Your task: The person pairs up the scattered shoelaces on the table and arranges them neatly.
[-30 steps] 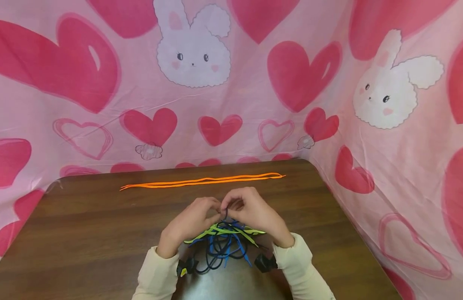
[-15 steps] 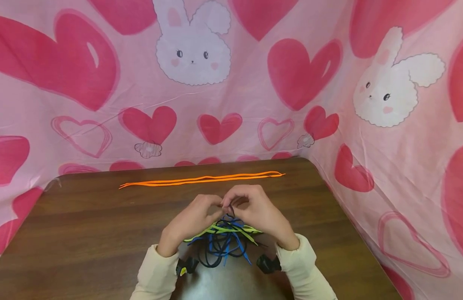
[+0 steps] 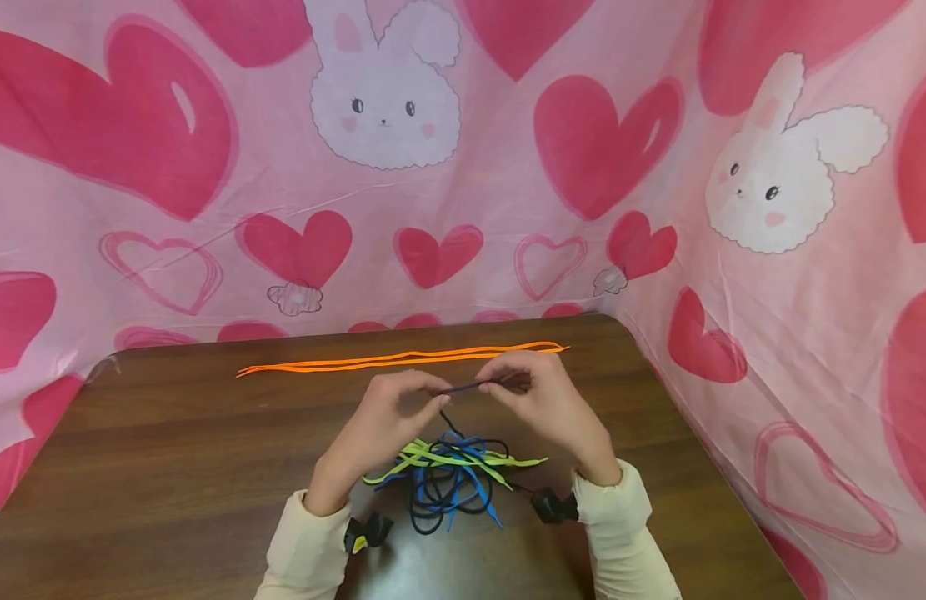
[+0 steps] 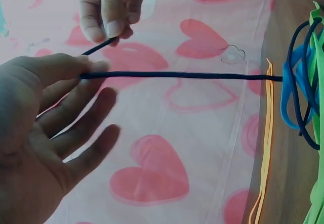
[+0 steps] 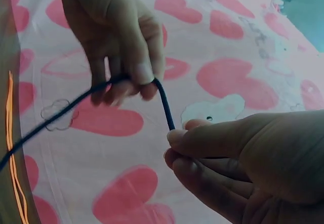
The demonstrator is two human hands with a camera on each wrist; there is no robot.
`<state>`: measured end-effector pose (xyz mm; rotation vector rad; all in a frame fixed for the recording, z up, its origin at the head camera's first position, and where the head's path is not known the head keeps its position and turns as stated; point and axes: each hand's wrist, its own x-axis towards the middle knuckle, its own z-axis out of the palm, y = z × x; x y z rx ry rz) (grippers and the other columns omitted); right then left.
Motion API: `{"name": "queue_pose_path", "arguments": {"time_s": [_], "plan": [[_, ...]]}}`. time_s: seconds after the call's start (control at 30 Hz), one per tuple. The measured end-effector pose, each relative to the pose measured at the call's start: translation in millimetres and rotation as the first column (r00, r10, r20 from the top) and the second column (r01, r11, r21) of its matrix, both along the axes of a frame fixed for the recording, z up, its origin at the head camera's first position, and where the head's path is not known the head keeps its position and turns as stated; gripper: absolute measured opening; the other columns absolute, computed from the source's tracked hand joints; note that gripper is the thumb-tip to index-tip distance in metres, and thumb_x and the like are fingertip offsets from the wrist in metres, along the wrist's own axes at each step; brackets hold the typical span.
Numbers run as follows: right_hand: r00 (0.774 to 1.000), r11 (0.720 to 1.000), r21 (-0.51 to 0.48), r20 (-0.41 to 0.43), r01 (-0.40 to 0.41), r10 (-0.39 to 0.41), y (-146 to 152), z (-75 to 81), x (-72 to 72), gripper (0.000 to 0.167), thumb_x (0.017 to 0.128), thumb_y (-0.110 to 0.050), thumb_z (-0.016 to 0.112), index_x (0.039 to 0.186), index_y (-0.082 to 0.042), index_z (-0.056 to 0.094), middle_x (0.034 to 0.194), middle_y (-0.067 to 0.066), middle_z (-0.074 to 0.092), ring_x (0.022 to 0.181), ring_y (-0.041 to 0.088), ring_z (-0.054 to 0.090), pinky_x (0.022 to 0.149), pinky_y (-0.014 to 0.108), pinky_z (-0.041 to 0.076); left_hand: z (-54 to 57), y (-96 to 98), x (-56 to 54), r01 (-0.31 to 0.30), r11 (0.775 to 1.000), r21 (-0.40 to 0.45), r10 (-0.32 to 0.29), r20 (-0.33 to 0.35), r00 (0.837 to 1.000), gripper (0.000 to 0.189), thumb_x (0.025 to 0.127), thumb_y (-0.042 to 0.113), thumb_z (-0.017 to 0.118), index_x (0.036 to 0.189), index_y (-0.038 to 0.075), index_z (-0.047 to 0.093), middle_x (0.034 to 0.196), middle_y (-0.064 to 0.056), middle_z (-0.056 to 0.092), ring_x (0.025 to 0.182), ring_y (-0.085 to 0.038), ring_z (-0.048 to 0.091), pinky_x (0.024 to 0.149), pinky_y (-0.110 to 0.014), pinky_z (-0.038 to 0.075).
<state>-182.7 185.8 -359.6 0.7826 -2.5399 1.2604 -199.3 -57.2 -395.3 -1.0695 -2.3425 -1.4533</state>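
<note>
Between my two hands a dark navy shoelace is stretched in a short span above the table. My left hand pinches it between thumb and forefinger, the other fingers spread loosely in the left wrist view. Thumb and fingertips of my right hand pinch the same lace a little to the right, seen close in the right wrist view. From the left fingertips the lace runs down into a tangled pile. That pile mixes blue laces, lime-green laces and more dark lace, lying below my hands.
A doubled orange shoelace lies straight along the far side of the brown wooden table. Pink cloth printed with hearts and rabbits hangs behind and to the right. Black wrist devices sit at both cuffs.
My hands have drawn apart and risen away from the pile. A stretch of dark lace now spans them, and another length has been pulled up from the pile.
</note>
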Motion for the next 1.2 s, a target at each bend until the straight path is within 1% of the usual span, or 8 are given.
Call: {"name": "queue_pose_path", "arguments": {"time_s": [0.17,0.37,0.57,0.73,0.83,0.93,1.03,1.2], "plan": [[0.999,0.998,0.068,-0.033,0.017,-0.015,5,0.3,-2.4,0.017,0.086,-0.004,0.08,0.102,-0.009,0.079,0.095,0.005,0.076,0.083,0.011,0.071,0.077,0.027,0.06,2.6,0.6,3.1,-0.034,0.998,0.059,0.036,-0.042,0.998,0.019,0.089,0.006,0.078,0.106,0.015,0.079,0.101,0.004,0.076,0.096,-0.01,0.068,0.088,-0.036,0.056],[0.998,0.981,0.193,-0.06,0.017,-0.005,8,-0.2,-4.8,0.02,0.088,-0.004,0.078,0.107,-0.009,0.079,0.097,0.004,0.075,0.084,0.011,0.066,0.078,0.028,0.059,7.5,0.4,8.9,-0.023,0.993,0.112,0.029,-0.048,0.998,0.02,0.09,0.007,0.077,0.108,0.015,0.079,0.102,0.006,0.074,0.099,-0.01,0.067,0.09,-0.032,0.054],[0.992,0.963,0.262,-0.126,0.061,-0.029,10,-0.3,-4.5,0.02,0.087,-0.002,0.078,0.106,-0.008,0.079,0.097,0.003,0.075,0.087,0.016,0.066,0.079,0.033,0.058,8.3,0.7,11.0,0.033,0.988,0.149,-0.031,-0.016,0.999,0.022,0.091,0.006,0.076,0.112,0.013,0.077,0.105,0.004,0.073,0.097,-0.011,0.067,0.088,-0.031,0.056],[0.991,0.959,0.259,-0.105,0.112,-0.088,13,0.4,-4.3,0.014,0.089,-0.006,0.077,0.102,-0.009,0.077,0.095,0.0,0.074,0.088,0.015,0.067,0.082,0.037,0.059,6.7,-0.1,11.3,0.085,0.984,0.159,-0.096,0.057,0.994,0.027,0.09,0.001,0.075,0.113,0.015,0.075,0.103,0.007,0.071,0.09,-0.012,0.066,0.084,-0.036,0.059],[0.99,0.959,0.249,-0.087,0.132,-0.114,16,1.1,-4.3,0.011,0.09,-0.008,0.076,0.102,-0.009,0.076,0.094,-0.001,0.073,0.087,0.014,0.066,0.083,0.037,0.059,7.2,-0.7,12.5,0.078,0.986,0.147,-0.093,0.097,0.991,0.025,0.092,0.003,0.073,0.111,0.019,0.075,0.102,0.009,0.071,0.09,-0.012,0.065,0.084,-0.034,0.058],[0.988,0.961,0.234,-0.087,0.146,-0.129,21,2.3,-4.2,0.01,0.09,-0.008,0.077,0.1,-0.008,0.076,0.092,0.0,0.073,0.085,0.014,0.065,0.082,0.038,0.059,9.3,-1.6,14.0,0.04,0.993,0.115,-0.055,0.134,0.989,0.019,0.095,0.009,0.072,0.111,0.019,0.076,0.103,0.009,0.071,0.092,-0.012,0.065,0.084,-0.031,0.057],[0.985,0.962,0.217,-0.094,0.163,-0.145,27,5.1,-2.9,0.011,0.088,-0.006,0.078,0.098,-0.009,0.076,0.092,0.002,0.073,0.083,0.013,0.064,0.081,0.038,0.059,9.5,-2.1,14.2,0.012,0.998,0.067,-0.023,0.166,0.986,0.018,0.096,0.014,0.072,0.112,0.018,0.076,0.105,0.004,0.073,0.092,-0.011,0.064,0.084,-0.031,0.056],[0.98,0.962,0.202,-0.118,0.184,-0.163,32,8.1,-2.1,0.011,0.087,-0.005,0.079,0.097,-0.007,0.076,0.091,0.003,0.073,0.081,0.013,0.063,0.078,0.038,0.06,9.1,-1.1,14.1,0.04,0.999,0.0,-0.039,0.195,0.98,0.014,0.095,0.015,0.073,0.108,0.016,0.077,0.094,0.003,0.071,0.085,-0.01,0.062,0.084,-0.033,0.056]]}}
